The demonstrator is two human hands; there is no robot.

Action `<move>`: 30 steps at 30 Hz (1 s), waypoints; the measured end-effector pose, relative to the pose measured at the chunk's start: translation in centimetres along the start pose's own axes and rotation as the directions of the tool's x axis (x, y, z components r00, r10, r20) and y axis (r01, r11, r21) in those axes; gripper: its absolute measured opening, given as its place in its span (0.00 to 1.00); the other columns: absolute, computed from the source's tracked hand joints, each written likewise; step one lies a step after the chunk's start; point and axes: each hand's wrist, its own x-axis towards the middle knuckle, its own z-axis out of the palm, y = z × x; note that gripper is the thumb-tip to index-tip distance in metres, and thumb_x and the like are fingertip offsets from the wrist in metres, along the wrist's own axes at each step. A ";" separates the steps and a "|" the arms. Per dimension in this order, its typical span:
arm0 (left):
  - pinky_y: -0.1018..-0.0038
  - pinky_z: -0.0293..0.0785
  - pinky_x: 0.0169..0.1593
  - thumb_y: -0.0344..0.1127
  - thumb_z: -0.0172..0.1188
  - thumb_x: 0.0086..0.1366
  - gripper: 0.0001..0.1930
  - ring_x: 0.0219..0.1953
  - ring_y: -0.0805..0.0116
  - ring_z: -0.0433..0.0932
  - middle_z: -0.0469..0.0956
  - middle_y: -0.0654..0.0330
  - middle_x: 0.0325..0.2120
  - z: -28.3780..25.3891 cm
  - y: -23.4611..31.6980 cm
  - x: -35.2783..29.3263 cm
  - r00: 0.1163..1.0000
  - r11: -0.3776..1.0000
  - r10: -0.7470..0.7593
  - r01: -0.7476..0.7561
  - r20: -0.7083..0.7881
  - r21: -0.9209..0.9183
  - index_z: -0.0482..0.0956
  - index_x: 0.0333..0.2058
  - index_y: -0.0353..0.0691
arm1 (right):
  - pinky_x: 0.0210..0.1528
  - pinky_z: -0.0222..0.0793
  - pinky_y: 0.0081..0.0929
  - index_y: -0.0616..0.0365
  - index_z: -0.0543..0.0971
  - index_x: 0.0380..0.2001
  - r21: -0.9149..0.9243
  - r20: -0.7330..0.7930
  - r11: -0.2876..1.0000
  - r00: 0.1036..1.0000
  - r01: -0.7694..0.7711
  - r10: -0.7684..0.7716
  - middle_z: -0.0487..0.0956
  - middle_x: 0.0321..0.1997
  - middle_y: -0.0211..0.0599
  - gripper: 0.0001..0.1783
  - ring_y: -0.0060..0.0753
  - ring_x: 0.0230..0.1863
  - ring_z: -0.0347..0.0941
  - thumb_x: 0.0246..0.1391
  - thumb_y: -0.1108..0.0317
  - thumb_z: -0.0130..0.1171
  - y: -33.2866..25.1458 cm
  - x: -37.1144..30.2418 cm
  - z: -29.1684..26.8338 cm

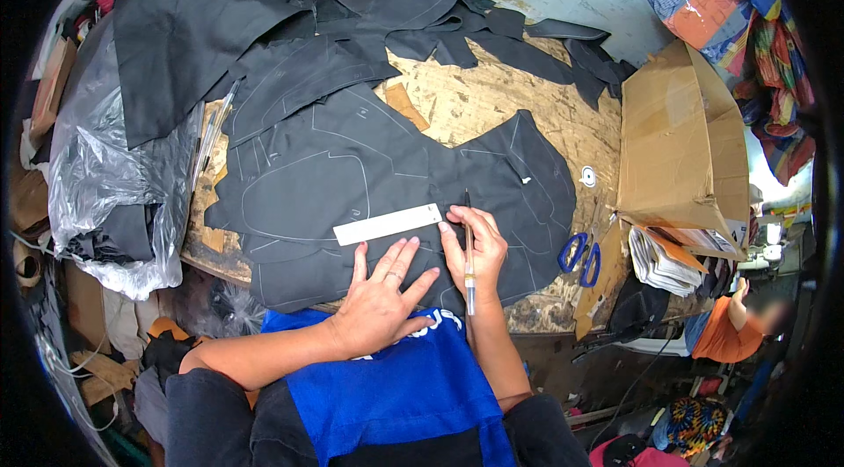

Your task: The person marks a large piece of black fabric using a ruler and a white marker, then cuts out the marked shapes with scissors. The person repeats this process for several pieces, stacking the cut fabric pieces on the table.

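Note:
A large piece of black leather-like material (303,190) with pale drawn outlines lies flat in front of me. On it rests a short white ruler (387,224), slightly tilted. My left hand (387,291) lies flat on the material with fingers spread, its fingertips just below the ruler's lower edge. My right hand (479,251) grips a slim pen (469,278) between its fingers, the dark tip pointing away from me. The right thumb and index fingertip are close to the ruler's right end; whether they touch it I cannot tell.
Blue-handled scissors (580,259) lie on the worn wooden table (519,98) at right, near an open cardboard box (677,142). Black offcuts (378,5) cover the far side. A clear plastic bag (105,177) and several pens (211,128) are at left. Another person (730,326) is at far right.

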 end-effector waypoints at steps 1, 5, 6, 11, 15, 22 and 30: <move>0.33 0.43 0.56 0.58 0.62 0.49 0.38 0.65 0.43 0.48 0.50 0.36 0.60 0.0 0.0 0.0 0.999 1.000 -0.011 0.012 -0.039 0.027 0.66 0.56 0.47 | 0.37 0.72 0.22 0.63 0.79 0.34 -0.009 0.005 1.000 1.000 0.010 -0.010 0.79 0.33 0.42 0.13 0.30 0.33 0.78 0.40 0.80 0.65 0.0 0.0 0.0; 0.30 0.41 0.55 0.59 0.61 0.50 0.39 0.65 0.37 0.43 0.46 0.33 0.61 0.3 0.1 0.2 0.997 0.997 -0.072 0.071 0.030 0.034 0.63 0.58 0.49 | 0.38 0.72 0.23 0.62 0.79 0.32 -0.006 0.014 1.000 1.000 0.005 -0.005 0.79 0.32 0.42 0.14 0.32 0.34 0.78 0.37 0.80 0.65 0.0 0.0 0.0; 0.29 0.40 0.55 0.59 0.60 0.50 0.39 0.65 0.37 0.42 0.45 0.33 0.61 0.5 0.1 0.2 0.994 0.997 -0.069 0.066 0.085 0.037 0.63 0.59 0.49 | 0.38 0.72 0.24 0.61 0.79 0.32 -0.018 0.022 1.000 1.000 -0.001 0.002 0.79 0.31 0.41 0.14 0.32 0.34 0.78 0.37 0.80 0.65 0.0 -0.1 0.0; 0.27 0.37 0.54 0.56 0.57 0.56 0.36 0.66 0.39 0.40 0.43 0.33 0.62 0.9 0.6 -0.1 0.992 1.000 0.004 -0.002 0.128 -0.018 0.61 0.60 0.47 | 0.40 0.72 0.26 0.62 0.79 0.31 -0.024 0.031 0.996 0.996 0.082 -0.081 0.80 0.29 0.41 0.13 0.32 0.33 0.77 0.36 0.80 0.65 0.5 0.1 -0.2; 0.26 0.36 0.54 0.57 0.56 0.56 0.37 0.66 0.39 0.39 0.41 0.32 0.62 0.9 0.8 -0.2 0.987 0.998 -0.020 0.028 0.162 -0.049 0.60 0.60 0.47 | 0.43 0.71 0.31 0.60 0.79 0.32 0.000 0.037 0.996 0.995 0.091 -0.091 0.80 0.29 0.37 0.14 0.34 0.34 0.77 0.36 0.80 0.64 0.5 0.1 -0.3; 0.27 0.36 0.54 0.58 0.58 0.54 0.38 0.66 0.38 0.38 0.41 0.31 0.62 1.0 0.7 -0.2 0.988 0.999 -0.020 0.025 0.152 -0.031 0.61 0.60 0.46 | 0.37 0.72 0.19 0.64 0.77 0.32 0.149 0.017 0.972 0.983 -0.185 0.184 0.78 0.33 0.37 0.14 0.24 0.32 0.77 0.38 0.82 0.65 0.3 -0.5 -0.1; 0.27 0.36 0.55 0.59 0.57 0.54 0.39 0.66 0.40 0.40 0.42 0.32 0.62 1.0 0.6 -0.3 0.989 0.999 -0.011 0.015 0.151 -0.029 0.61 0.59 0.43 | 0.45 0.70 0.22 0.63 0.77 0.34 0.173 0.079 0.978 0.991 -0.117 0.105 0.80 0.32 0.38 0.11 0.25 0.36 0.75 0.44 0.79 0.62 0.6 0.0 -0.8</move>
